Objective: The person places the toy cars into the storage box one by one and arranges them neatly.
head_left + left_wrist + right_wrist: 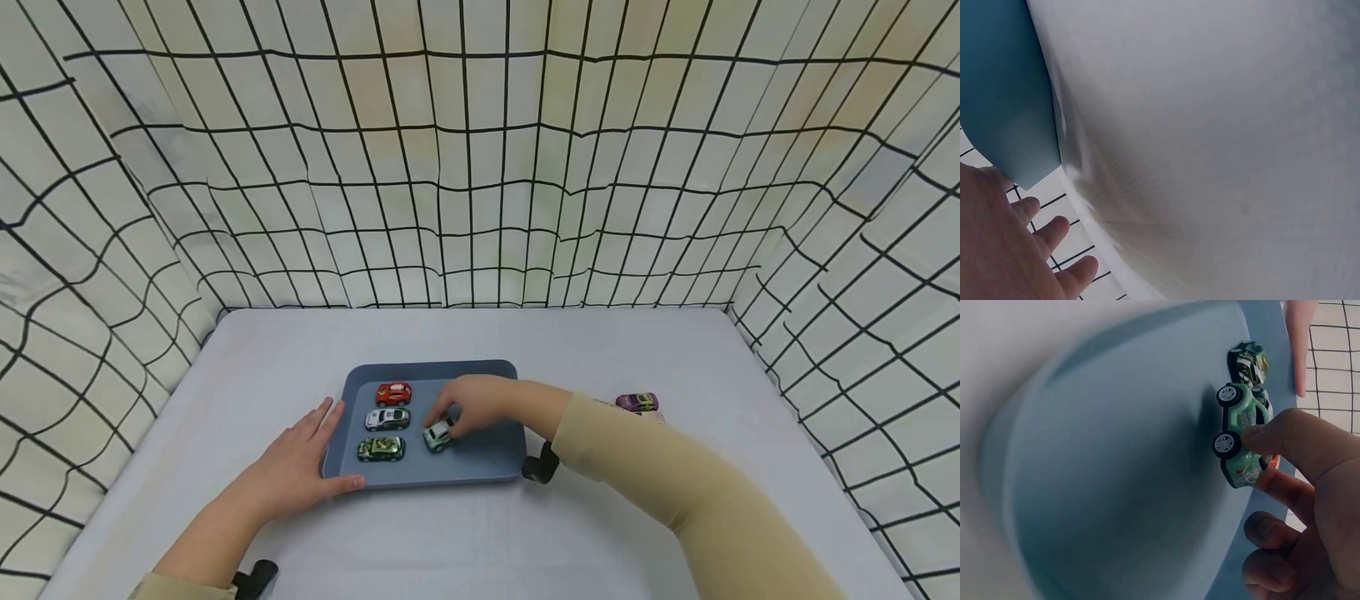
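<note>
Between thumb and fingers my right hand (480, 402) pinches a light green toy car (438, 435), tilted over the blue-grey tray (472, 468). In the right wrist view the green car's two side wheels and the thumb on its side show clearly. My left hand (298, 463) rests at the tray's left edge with fingers spread and straight, the thumb along the near rim. In the tray's left half a red toy car (393, 394), a white and dark toy car (387, 419) and a camouflage toy car (381, 449) stand in a column.
On the table (420, 542), right of the tray, a purple toy car (637, 402) sits by a patterned flat piece (654, 416), partly hidden by the right sleeve. Black netting (487, 183) over pale cloth walls in the back and both sides.
</note>
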A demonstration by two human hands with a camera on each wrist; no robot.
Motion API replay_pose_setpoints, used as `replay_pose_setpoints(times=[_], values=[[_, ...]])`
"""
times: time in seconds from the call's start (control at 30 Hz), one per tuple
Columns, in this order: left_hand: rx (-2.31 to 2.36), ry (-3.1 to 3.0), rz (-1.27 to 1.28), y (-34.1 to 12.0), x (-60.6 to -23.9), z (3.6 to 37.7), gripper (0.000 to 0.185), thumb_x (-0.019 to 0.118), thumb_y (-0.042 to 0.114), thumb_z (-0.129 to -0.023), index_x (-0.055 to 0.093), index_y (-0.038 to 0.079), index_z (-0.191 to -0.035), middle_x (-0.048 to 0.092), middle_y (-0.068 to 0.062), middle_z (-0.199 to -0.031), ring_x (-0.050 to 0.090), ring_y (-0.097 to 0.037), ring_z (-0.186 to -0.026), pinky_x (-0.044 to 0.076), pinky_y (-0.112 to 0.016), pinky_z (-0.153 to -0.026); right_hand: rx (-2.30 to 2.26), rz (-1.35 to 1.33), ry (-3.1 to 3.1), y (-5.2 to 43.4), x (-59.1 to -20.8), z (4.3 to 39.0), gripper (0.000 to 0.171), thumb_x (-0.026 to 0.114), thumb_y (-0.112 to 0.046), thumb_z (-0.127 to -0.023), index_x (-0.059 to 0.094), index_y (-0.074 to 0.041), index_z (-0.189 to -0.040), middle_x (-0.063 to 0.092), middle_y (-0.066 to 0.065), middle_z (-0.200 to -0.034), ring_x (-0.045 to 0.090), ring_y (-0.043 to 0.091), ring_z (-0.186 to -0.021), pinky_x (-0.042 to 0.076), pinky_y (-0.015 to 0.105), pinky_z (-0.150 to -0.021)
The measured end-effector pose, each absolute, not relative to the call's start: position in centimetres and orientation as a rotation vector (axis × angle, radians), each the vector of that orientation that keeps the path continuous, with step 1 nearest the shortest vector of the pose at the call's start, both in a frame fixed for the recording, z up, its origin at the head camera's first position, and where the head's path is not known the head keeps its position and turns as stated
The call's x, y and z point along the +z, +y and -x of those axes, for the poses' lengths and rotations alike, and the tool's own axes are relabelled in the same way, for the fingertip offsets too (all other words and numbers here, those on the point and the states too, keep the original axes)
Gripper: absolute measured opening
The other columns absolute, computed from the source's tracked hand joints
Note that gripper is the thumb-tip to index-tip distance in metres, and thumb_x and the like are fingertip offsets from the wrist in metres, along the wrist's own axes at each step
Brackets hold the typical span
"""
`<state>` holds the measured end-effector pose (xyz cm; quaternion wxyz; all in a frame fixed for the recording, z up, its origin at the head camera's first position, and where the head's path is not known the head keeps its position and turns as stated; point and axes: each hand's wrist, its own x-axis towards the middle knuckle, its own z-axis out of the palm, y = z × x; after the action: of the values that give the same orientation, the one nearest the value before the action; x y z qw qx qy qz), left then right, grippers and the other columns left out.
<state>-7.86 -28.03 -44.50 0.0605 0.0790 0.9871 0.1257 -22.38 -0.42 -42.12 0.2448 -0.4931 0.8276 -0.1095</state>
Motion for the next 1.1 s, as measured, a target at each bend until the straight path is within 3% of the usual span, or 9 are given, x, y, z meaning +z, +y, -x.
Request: replay_pose_setpoints(times=[0.27, 0.67, 1.1], values=[[0.38, 2.987, -0.235, -28.0, -44.5, 7.9, 0.123, 0.065, 0.079, -0.073, 0.022, -0.002, -0.155, 0.022, -0.028, -0.158, 0.028, -0.051, -0.14, 0.029, -0.068, -0.108, -0.256, 1.323, 2.27, -1.0, -42.2, 21.6, 0.041, 0.072, -0.021, -0.092, 0.067, -0.03, -0.131, 0.061, -0.009, -0.132, 0.053, 0.007, -0.123, 0.043, 0.026, -0.103], [0.388, 2.986, -0.238, -28.0, -44.6, 8.0, 0.123, 0.065, 0.079, -0.073, 0.023, -0.002, -0.155, 0.022, -0.029, -0.158, 0.028, -0.051, -0.14, 0.03, -0.068, -0.107, -0.316, 1.301, 2.242, -1.0, -42.5, 21.2, 0.042, 0.077, -0.028, -0.089, 0.068, -0.03, -0.13, 0.065, -0.013, -0.107, 0.057, 0.003, -0.098, 0.047, 0.021, -0.088], [0.368, 2.984, -0.244, -28.1, -44.7, 8.1, 0.123, 0.064, 0.078, -0.074, 0.02, -0.002, -0.156, 0.021, -0.029, -0.158, 0.028, -0.052, -0.14, 0.03, -0.068, -0.106, -0.37, 1.295, 2.247, -0.9, -43.2, 20.9, 0.046, 0.08, -0.032, -0.085, 0.067, -0.031, -0.13, 0.066, -0.014, -0.106, 0.057, 0.001, -0.098, 0.047, 0.022, -0.089]])
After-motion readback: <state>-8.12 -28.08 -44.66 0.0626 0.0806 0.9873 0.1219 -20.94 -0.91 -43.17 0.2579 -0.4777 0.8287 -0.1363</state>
